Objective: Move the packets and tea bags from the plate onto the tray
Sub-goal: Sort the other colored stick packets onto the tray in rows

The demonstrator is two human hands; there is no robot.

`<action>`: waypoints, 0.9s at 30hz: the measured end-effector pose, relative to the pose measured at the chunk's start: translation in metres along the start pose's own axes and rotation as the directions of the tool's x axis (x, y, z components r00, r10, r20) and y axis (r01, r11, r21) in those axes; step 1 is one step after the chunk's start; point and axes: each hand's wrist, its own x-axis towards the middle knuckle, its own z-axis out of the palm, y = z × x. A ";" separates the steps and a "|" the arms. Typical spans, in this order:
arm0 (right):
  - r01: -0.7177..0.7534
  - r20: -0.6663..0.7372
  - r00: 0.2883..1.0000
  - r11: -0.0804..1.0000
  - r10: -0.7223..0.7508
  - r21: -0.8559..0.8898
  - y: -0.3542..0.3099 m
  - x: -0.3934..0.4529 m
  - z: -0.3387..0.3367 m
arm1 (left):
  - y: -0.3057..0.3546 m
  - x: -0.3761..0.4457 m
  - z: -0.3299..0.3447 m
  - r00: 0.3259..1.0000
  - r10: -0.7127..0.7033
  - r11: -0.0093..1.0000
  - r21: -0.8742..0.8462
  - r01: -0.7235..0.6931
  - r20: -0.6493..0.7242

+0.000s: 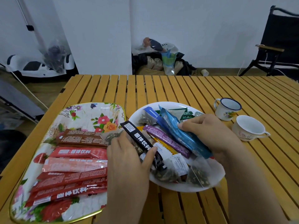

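A slatted wooden table (178,88) fills the frame. Lower left, a floral tray (84,113) holds red and brown packets (72,175). At centre, a white plate (178,188) is heaped with packets and tea bags (199,175). The left hand (127,160) pinches a black packet (140,139), apparently together with a tea bag. The right hand (208,131) grips blue packets (182,136).

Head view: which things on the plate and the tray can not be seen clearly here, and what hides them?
- Packets at the tray's right side: ends covered by the left hand.
- Black packet: its middle lies under the left hand's fingers and thumb.
- Blue packets: upper part behind the right hand.
- Plate: right rim hidden by the right hand.
- Packet print: too small and blurred to read.
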 end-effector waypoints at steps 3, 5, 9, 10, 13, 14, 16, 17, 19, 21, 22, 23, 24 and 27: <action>0.001 -0.005 1.000 0.998 -0.001 -0.069 0.000 -0.001 -0.001 | -0.005 0.002 -0.001 0.999 0.036 0.997 0.063 -0.035 -0.025; -0.001 -0.028 1.000 0.991 -0.003 -0.137 -0.002 -0.004 -0.003 | -0.005 0.004 -0.003 0.996 0.072 0.997 0.037 -0.070 -0.054; -0.018 0.034 0.999 0.997 0.020 -0.074 -0.010 -0.013 -0.007 | -0.004 0.005 -0.003 0.990 0.137 0.990 0.009 -0.137 -0.042; -0.023 0.058 0.998 0.999 0.026 -0.049 -0.011 -0.015 -0.008 | -0.004 0.005 -0.003 0.988 0.155 0.987 -0.029 -0.155 -0.018; -0.026 0.109 0.994 0.999 0.028 -0.020 -0.012 -0.019 -0.008 | 0.002 0.004 -0.005 0.979 0.203 0.962 -0.187 -0.197 0.013; -0.020 0.125 0.992 1.000 0.020 -0.002 -0.013 -0.019 -0.008 | 0.005 0.003 -0.007 0.977 0.210 0.950 -0.242 -0.199 0.021; 0.016 0.163 0.986 1.000 -0.020 0.025 -0.015 -0.019 -0.005 | 0.010 0.003 -0.011 0.976 0.210 0.919 -0.353 -0.177 0.059; 0.051 0.177 0.983 0.998 -0.054 0.022 -0.015 -0.018 -0.002 | 0.012 0.003 -0.013 0.976 0.201 0.905 -0.396 -0.155 0.078; 0.130 0.199 0.972 0.991 -0.129 0.006 -0.016 -0.016 0.007 | 0.014 0.003 -0.015 0.980 0.161 0.873 -0.480 -0.087 0.115; 0.199 0.222 0.955 0.980 -0.194 0.001 -0.017 -0.014 0.016 | 0.013 0.004 -0.015 0.979 0.104 0.813 -0.582 0.019 0.177; 0.228 0.230 0.948 0.974 -0.221 0.000 -0.017 -0.013 0.020 | 0.013 0.004 -0.015 0.974 0.073 0.774 -0.629 0.081 0.215; 0.257 0.236 0.939 0.966 -0.249 -0.004 -0.017 -0.013 0.022 | 0.012 0.004 -0.015 0.967 0.044 0.737 -0.662 0.138 0.249; 0.284 0.239 0.932 0.959 -0.273 -0.013 -0.017 -0.012 0.024 | 0.012 0.005 -0.016 0.958 0.016 0.705 -0.683 0.192 0.285; 0.318 0.262 0.916 0.948 -0.304 -0.012 -0.017 -0.012 0.026 | 0.012 0.007 -0.016 0.912 -0.048 0.522 -0.768 0.372 0.408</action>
